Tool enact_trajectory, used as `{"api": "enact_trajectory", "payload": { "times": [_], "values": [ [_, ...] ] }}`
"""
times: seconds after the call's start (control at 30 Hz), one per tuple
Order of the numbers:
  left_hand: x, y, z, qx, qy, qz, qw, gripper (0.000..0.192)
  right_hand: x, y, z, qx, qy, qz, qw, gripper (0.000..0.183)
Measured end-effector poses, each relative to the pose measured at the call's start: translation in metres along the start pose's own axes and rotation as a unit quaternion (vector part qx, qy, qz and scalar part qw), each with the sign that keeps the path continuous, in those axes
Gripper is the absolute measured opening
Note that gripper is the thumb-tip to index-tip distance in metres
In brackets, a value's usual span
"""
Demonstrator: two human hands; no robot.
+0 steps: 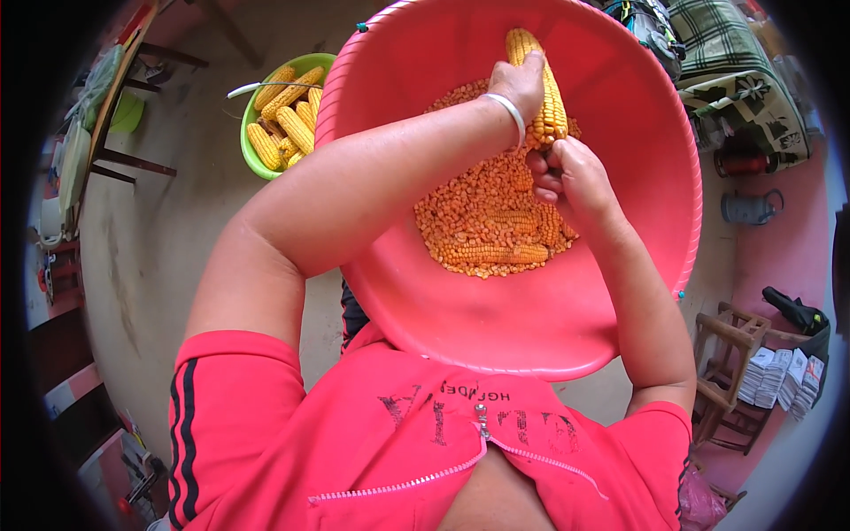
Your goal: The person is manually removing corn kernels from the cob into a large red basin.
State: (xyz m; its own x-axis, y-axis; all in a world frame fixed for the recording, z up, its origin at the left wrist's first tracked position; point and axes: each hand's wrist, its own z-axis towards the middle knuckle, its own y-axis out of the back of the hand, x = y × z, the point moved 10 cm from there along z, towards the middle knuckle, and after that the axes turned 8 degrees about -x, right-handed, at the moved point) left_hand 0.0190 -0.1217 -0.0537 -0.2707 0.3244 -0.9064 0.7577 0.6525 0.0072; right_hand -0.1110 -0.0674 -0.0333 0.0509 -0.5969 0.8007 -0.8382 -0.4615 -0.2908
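My left hand (518, 83) grips a yellow ear of corn (551, 109) by its side, with a bracelet on the wrist. The ear is tilted over a large pink plastic tub (637, 219). At the lower end of the ear, the thumb of my right hand (578, 176) presses against the kernels and its fingers curl beneath. What lies inside those curled fingers is partly hidden. Below my hands, loose orange corn kernels (458, 206) cover the tub's bottom. Several more ears lie among them, one corn ear (495, 254) along the near edge of the pile.
Left of the tub stands a green basin (249, 149) of corn ears (295, 126), a white-handled tool (244, 89) across its rim. A wooden table (99, 126) runs along the left. At right are a grey watering can (750, 206), a wooden stool (730, 338) and paper stacks (780, 375).
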Motion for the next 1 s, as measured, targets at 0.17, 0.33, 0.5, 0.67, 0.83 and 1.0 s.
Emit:
{"api": "enact_trajectory", "payload": {
  "times": [0.17, 0.33, 0.5, 0.67, 0.83, 1.0],
  "values": [
    [0.01, -0.005, 0.012, 0.015, 0.03, -0.108, 0.994, 0.047, 0.005, -0.012, -0.003, 0.043, -0.024, 0.11, 0.993, 0.016],
    [0.002, -0.005, 0.004, 0.006, -0.018, -0.089, 0.996, 0.049, -0.002, -0.004, 0.005, 0.022, -0.019, 0.088, 0.996, 0.018],
    [-0.014, 0.001, -0.017, -0.001, -0.074, -0.016, 0.997, 0.057, -0.003, -0.006, 0.001, -0.012, -0.029, 0.071, 0.997, 0.027],
    [-0.027, 0.005, -0.028, -0.026, -0.155, 0.002, 0.988, 0.055, -0.002, -0.009, 0.0, -0.004, -0.027, 0.064, 0.998, 0.01],
    [-0.005, 0.001, -0.014, -0.002, 0.014, -0.081, 0.997, 0.062, -0.007, -0.007, 0.004, 0.006, -0.01, 0.087, 0.996, 0.009],
    [-0.005, 0.002, -0.015, 0.019, 0.061, -0.118, 0.991, 0.062, 0.005, -0.009, 0.001, 0.025, -0.001, 0.044, 0.999, 0.024]
  ]
}}
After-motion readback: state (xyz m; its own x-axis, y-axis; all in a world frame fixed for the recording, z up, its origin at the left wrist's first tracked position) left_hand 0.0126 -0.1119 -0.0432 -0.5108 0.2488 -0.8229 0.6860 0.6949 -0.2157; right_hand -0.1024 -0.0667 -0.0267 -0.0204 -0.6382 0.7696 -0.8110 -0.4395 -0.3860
